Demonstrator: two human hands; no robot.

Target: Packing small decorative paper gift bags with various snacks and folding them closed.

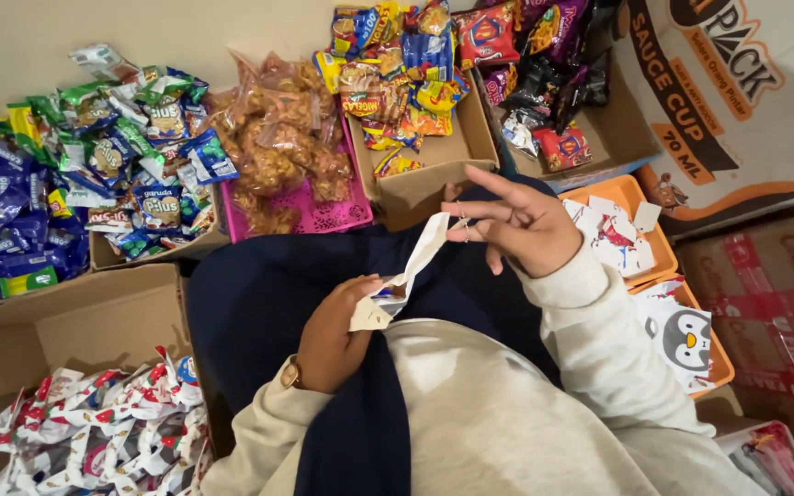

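A white paper bag (408,268) stretches between both hands over my dark blue lap. My left hand (333,335), with a watch at the wrist, grips its lower end near a small folded corner. My right hand (521,225) pinches the upper end between thumb and fingers, the other fingers spread. Both sleeves are light grey.
Cardboard boxes of snack packets surround me: blue and green packets (94,174) at left, mixed bright packets (397,73) ahead, dark packets (544,83) at right. A pink basket (323,216) holds clear bags of fried snacks. Orange trays (663,253) hold printed paper bags. Red-white packets (94,432) fill a lower-left box.
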